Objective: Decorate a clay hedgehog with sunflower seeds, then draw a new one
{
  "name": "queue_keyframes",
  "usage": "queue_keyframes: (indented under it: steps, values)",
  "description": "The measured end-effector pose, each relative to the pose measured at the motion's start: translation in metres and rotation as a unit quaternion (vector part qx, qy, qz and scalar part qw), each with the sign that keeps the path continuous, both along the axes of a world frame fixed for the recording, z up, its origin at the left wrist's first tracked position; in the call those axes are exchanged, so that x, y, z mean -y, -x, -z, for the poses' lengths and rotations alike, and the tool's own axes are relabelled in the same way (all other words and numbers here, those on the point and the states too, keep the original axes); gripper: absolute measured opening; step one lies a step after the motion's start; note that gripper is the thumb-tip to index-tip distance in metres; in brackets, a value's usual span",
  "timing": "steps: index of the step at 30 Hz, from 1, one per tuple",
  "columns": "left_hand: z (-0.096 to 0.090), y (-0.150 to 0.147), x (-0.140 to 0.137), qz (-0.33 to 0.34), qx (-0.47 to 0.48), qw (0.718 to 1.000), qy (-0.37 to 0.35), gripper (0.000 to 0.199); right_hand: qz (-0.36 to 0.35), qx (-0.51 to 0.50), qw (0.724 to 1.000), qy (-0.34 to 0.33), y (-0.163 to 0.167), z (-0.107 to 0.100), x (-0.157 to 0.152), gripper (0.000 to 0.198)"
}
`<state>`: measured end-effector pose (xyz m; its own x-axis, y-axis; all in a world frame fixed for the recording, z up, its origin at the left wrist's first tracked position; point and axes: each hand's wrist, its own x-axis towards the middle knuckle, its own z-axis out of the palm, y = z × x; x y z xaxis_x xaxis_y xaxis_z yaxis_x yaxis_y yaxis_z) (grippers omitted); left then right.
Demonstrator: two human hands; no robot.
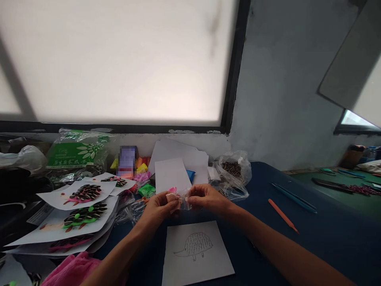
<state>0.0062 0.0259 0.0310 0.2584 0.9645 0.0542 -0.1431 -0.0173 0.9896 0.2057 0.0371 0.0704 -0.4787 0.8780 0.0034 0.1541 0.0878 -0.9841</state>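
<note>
Above the blue table, my left hand (162, 205) pinches a small pale-peach packet (173, 198), apparently soft clay in a wrapper. My right hand (205, 198), fingers closed, grips the clear plastic end (187, 199) of the same packet. A bit of bright pink (172, 190) shows just behind it. Below both hands lies a white sheet (198, 254) with a pencil drawing of a hedgehog (199, 244). Its body is filled with short marks. The exact contents between my fingertips are partly hidden.
Finished seed hedgehogs on paper (86, 212) are stacked at left, near a pink cloth (74, 272). Behind are colored clay packets (146, 190), blank white sheets (169, 172) and a bag of seeds (233, 169). An orange tool (282, 215) and blue tweezers (294, 197) lie right.
</note>
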Motion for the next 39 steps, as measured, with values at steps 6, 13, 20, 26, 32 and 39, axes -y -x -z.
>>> queue_keyframes:
  steps: [6, 13, 20, 26, 32, 39]
  values:
    - [0.001, -0.002, 0.002, -0.025, 0.001, 0.999, -0.023, 0.034, 0.028, -0.015, 0.999, 0.008, 0.0, 0.01, -0.005, 0.02]
    - [0.001, -0.002, 0.001, -0.012, 0.012, 1.0, 0.001, 0.037, -0.033, -0.011, 0.999, 0.033, -0.004, 0.006, -0.003, 0.023]
    - [-0.004, -0.003, 0.003, -0.009, 0.034, 0.998, 0.049, 0.051, -0.022, -0.005, 1.0, 0.004, -0.005, 0.007, -0.005, 0.012]
    - [-0.009, -0.006, 0.006, -0.007, 0.063, 0.997, 0.034, 0.05, -0.027, 0.008, 1.0, -0.002, 0.0, 0.009, -0.002, 0.012]
    - [-0.008, -0.007, 0.005, -0.017, 0.083, 0.996, 0.035, 0.053, 0.013, -0.008, 1.0, -0.017, 0.006, 0.013, -0.002, 0.011]
    - [-0.008, -0.006, 0.006, -0.01, 0.097, 0.995, 0.027, 0.043, -0.003, -0.028, 1.0, 0.004, 0.006, 0.008, 0.0, 0.017]
